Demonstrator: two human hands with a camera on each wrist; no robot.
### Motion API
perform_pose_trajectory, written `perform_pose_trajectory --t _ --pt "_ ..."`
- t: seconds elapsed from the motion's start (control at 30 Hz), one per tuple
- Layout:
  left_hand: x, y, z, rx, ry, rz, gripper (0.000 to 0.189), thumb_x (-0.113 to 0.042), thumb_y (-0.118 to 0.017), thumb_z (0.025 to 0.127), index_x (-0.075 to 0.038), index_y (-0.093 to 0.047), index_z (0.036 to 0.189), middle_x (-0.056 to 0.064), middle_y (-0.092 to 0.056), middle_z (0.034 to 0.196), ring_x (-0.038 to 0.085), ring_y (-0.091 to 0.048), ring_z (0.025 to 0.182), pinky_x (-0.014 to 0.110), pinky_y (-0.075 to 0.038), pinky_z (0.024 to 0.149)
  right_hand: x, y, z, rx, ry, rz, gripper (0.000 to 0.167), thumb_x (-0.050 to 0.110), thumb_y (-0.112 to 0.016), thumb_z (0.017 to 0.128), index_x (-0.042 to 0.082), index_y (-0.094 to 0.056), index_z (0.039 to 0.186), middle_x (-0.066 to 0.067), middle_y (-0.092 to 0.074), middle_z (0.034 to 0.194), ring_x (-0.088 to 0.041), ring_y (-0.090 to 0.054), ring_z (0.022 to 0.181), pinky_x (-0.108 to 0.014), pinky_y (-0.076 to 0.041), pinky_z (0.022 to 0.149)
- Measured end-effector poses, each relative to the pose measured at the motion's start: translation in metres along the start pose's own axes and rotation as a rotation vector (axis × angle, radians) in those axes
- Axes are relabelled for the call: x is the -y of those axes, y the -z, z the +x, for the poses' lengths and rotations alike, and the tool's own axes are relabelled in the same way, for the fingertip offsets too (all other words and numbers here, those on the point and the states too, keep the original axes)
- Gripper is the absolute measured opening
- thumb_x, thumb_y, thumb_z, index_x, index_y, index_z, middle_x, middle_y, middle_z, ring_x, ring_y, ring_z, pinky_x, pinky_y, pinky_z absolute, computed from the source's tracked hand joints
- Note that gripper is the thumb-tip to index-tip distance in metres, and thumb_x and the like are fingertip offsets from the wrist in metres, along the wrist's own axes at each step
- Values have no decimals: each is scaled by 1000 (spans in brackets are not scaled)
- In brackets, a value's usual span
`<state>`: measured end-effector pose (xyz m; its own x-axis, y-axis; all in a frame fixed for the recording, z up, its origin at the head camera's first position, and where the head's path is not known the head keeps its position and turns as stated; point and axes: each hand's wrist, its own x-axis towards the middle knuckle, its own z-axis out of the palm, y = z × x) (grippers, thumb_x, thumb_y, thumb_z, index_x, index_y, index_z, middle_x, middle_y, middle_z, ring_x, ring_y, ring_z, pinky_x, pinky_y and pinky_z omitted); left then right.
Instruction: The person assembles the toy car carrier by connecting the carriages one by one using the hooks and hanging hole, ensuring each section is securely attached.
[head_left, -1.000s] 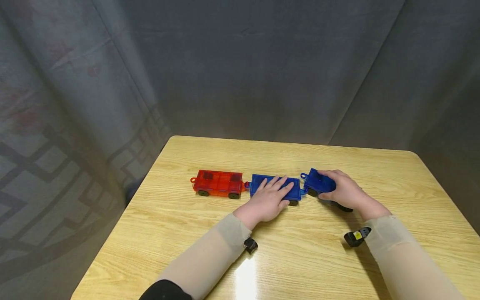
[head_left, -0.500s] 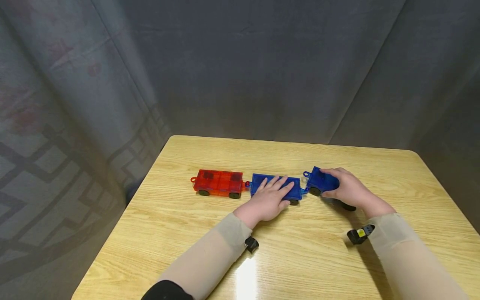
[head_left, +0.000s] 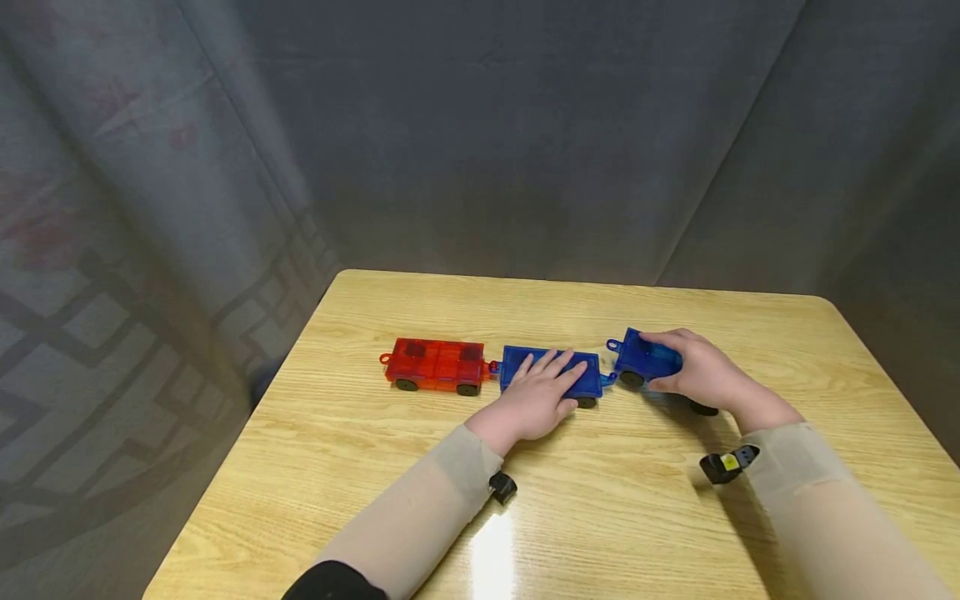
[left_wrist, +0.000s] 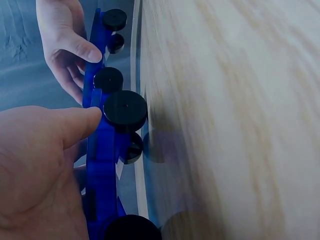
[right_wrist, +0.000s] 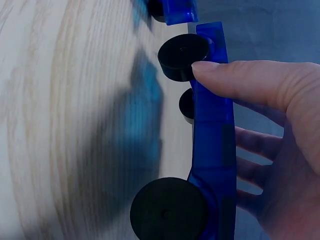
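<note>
In the head view my left hand (head_left: 528, 404) lies on a blue see-through toy train car (head_left: 516, 360) standing on the table, fingers straight and spread over its top. The left wrist view shows that thumb against the car's side, close to a black wheel (left_wrist: 125, 110). My right hand (head_left: 693, 372) grips a second blue car (head_left: 643, 357), thumb on the near side and fingers on the far side. This car tilts, raised off the table, with its shadow beneath. Its ring (head_left: 613, 344) sits apart from the hook (head_left: 608, 379) of the middle car.
A red see-through train car (head_left: 437, 364) stands at the left, linked end to end with the middle blue car. Light wood makes up the tabletop (head_left: 360, 500), and a grey curtain (head_left: 480, 150) hangs behind its back edge.
My right hand has moved a little to the right and away with the blue car, widening the gap to the middle car. The left hand stays in place.
</note>
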<state>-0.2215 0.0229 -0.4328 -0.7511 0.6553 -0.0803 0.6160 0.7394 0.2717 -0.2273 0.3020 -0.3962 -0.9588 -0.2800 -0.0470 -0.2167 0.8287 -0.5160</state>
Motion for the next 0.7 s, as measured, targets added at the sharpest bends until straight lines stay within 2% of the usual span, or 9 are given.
perform_pose_trajectory --t 0.7 --pt "0 0 1 9 5 -12 59 -41 -41 106 -31 -17 159 -3 -7 165 20 -2 150 46 -1 119 7 9 -4 13 6 -14 79 13 -84 78 3 -46 147 -32 -42 138 -55 -42 123 -69 -36 97"
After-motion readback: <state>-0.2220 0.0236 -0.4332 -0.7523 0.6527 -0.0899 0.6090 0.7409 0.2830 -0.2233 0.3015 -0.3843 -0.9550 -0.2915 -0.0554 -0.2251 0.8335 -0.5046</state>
